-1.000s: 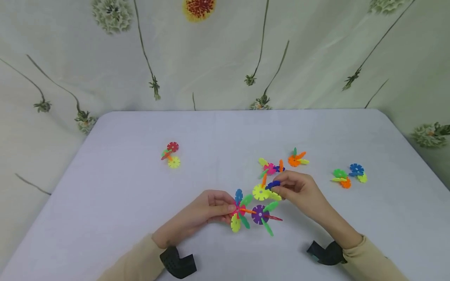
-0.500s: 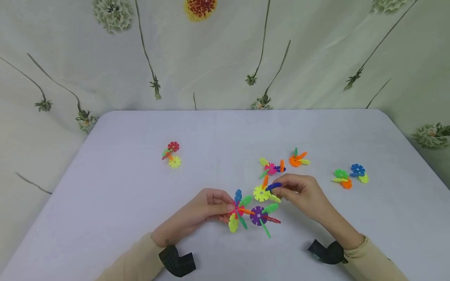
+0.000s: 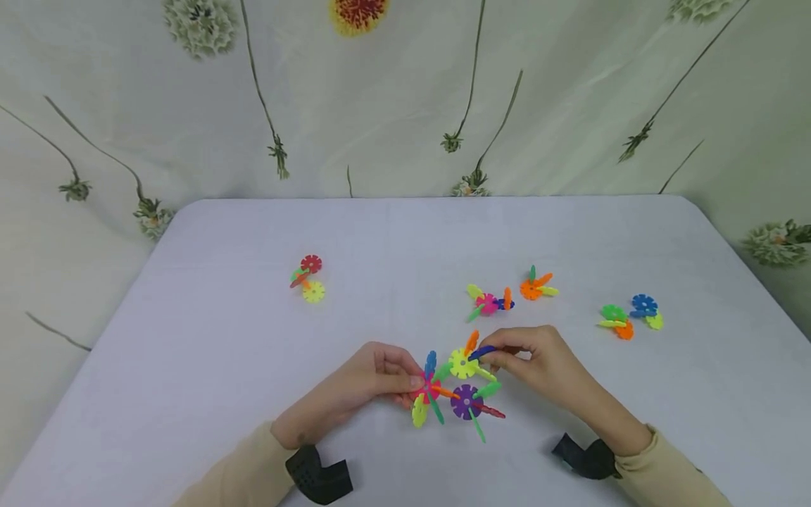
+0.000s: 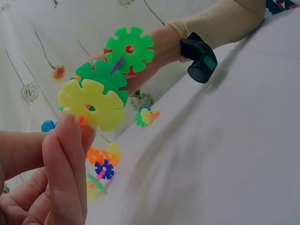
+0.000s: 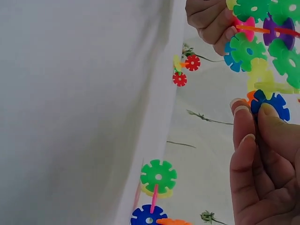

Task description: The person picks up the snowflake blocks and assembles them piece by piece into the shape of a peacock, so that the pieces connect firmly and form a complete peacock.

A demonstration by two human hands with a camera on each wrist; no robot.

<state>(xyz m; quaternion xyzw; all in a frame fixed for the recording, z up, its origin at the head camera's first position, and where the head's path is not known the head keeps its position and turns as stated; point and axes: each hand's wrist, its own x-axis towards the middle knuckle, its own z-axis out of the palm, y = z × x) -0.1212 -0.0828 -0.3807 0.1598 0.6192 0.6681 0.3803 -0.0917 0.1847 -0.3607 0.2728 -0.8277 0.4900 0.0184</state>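
Two clusters of interlocking plastic snowflake discs are held just above a white table [image 3: 253,366]. My left hand [image 3: 380,377] pinches the larger cluster [image 3: 453,398], built from pink, purple, blue, green and yellow discs. In the left wrist view its yellow disc [image 4: 91,104] sits at my fingertips [image 4: 65,140]. My right hand [image 3: 519,355] pinches a dark blue disc [image 3: 483,351] on a smaller cluster with a yellow disc [image 3: 462,363] and an orange one. In the right wrist view the blue disc [image 5: 271,104] shows between finger and thumb. The two clusters are close together, almost touching.
Other small disc clusters lie on the table: red and yellow [image 3: 308,278] at the left, pink and yellow [image 3: 488,303] and orange [image 3: 535,285] behind my hands, green and blue [image 3: 630,315] at the right. A floral cloth [image 3: 405,91] hangs behind.
My right hand has brought the yellow-disc cluster down and left, closer to the larger cluster. My left hand has lowered slightly with its cluster.
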